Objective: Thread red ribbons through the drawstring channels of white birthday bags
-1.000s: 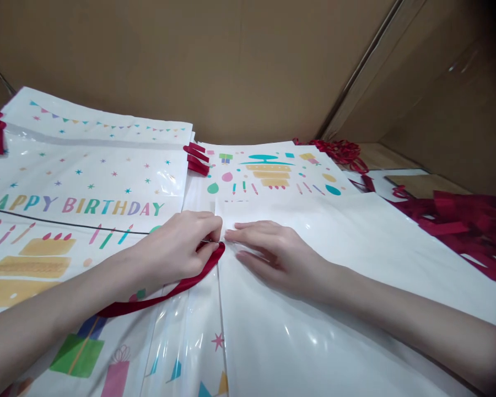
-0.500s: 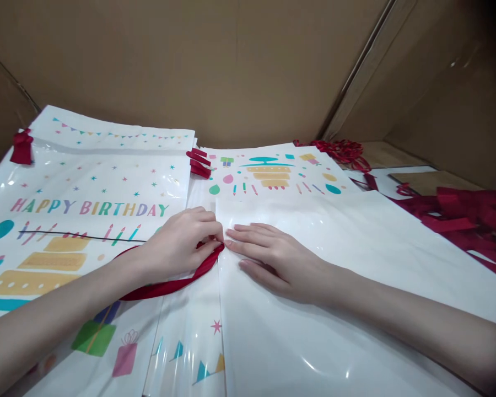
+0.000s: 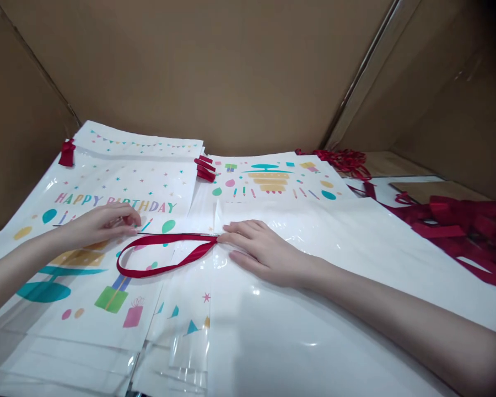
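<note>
My left hand (image 3: 111, 223) is curled over the printed white sheets, thumb and fingertips closed on a thin dark rod (image 3: 177, 234). The rod runs sideways beneath the hand, and its right end meets the edge of a glossy white sheet (image 3: 297, 331). At that edge a red ribbon (image 3: 198, 253) hangs out to the left as a loop, lying below the rod. My right hand (image 3: 264, 251) rests flat on the white sheet with fingers stretched out, their tips beside the point where rod and ribbon meet the edge.
Glossy "Happy Birthday" sheets (image 3: 136, 157) with red ribbon pieces at their sides are stacked at left. Another sheet with a cake print (image 3: 268, 179) lies behind. Red ribbons (image 3: 458, 226) heap at right, more (image 3: 343, 160) farther back. Cardboard walls (image 3: 210, 71) surround the area.
My left hand has moved left, away from the sheet edge, along the rod. The rod now reaches the edge, and the ribbon loop lies uncovered. My right hand stays on the sheet.
</note>
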Action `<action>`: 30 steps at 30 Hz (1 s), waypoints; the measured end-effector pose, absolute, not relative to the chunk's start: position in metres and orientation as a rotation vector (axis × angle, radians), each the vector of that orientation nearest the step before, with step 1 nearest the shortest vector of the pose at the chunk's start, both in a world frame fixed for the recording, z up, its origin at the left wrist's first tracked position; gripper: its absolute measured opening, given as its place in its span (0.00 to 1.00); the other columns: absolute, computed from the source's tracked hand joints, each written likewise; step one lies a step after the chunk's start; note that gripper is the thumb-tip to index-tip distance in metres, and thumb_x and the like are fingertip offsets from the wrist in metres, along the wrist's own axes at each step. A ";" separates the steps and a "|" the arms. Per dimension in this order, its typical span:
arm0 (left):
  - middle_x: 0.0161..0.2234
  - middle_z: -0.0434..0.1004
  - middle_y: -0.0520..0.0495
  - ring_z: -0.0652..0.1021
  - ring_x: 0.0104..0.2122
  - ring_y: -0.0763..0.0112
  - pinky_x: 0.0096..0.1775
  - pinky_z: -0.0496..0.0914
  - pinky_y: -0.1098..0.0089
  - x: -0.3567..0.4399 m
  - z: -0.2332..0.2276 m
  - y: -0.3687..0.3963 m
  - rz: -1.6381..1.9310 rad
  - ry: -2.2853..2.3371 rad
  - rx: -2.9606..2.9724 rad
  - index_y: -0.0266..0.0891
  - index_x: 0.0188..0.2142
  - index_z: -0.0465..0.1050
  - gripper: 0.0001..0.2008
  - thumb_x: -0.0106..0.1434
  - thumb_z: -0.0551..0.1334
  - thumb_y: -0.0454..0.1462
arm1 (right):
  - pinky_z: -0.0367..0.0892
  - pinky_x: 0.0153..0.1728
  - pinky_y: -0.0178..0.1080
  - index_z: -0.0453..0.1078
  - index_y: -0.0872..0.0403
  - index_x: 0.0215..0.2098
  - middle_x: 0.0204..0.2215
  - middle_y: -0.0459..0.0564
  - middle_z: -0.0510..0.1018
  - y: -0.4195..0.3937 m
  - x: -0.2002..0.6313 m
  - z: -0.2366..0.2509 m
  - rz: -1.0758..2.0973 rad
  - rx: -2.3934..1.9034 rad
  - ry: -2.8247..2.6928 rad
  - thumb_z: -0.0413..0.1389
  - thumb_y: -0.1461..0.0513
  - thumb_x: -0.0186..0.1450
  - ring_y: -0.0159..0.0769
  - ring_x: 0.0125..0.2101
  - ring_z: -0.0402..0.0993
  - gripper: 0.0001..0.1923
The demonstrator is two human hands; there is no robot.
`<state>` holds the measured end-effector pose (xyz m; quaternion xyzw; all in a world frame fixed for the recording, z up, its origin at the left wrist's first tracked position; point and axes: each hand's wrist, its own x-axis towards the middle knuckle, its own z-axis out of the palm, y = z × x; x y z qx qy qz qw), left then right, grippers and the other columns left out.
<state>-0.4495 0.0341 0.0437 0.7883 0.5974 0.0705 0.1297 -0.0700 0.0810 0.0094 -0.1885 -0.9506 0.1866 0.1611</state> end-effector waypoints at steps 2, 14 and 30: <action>0.35 0.75 0.46 0.72 0.35 0.63 0.35 0.64 0.70 -0.453 0.043 0.032 0.103 1.763 2.214 0.41 0.35 0.71 0.15 0.63 0.55 0.50 | 0.56 0.54 0.49 0.63 0.50 0.56 0.53 0.55 0.68 0.081 -0.070 0.010 0.544 -0.523 -2.717 0.42 0.56 0.71 0.40 0.54 0.61 0.19; 0.33 0.74 0.47 0.72 0.33 0.66 0.34 0.63 0.72 -0.407 0.047 0.042 0.039 1.716 2.265 0.40 0.32 0.67 0.14 0.65 0.50 0.46 | 0.53 0.54 0.49 0.64 0.49 0.56 0.52 0.56 0.68 0.081 -0.069 0.006 0.475 -0.441 -2.743 0.41 0.54 0.71 0.41 0.56 0.58 0.20; 0.30 0.71 0.47 0.71 0.33 0.66 0.35 0.61 0.71 -0.371 0.052 0.037 0.107 1.730 2.412 0.38 0.29 0.68 0.19 0.66 0.48 0.48 | 0.54 0.53 0.49 0.58 0.53 0.61 0.55 0.58 0.65 0.086 -0.074 -0.003 0.336 -0.459 -2.792 0.40 0.52 0.70 0.44 0.54 0.60 0.25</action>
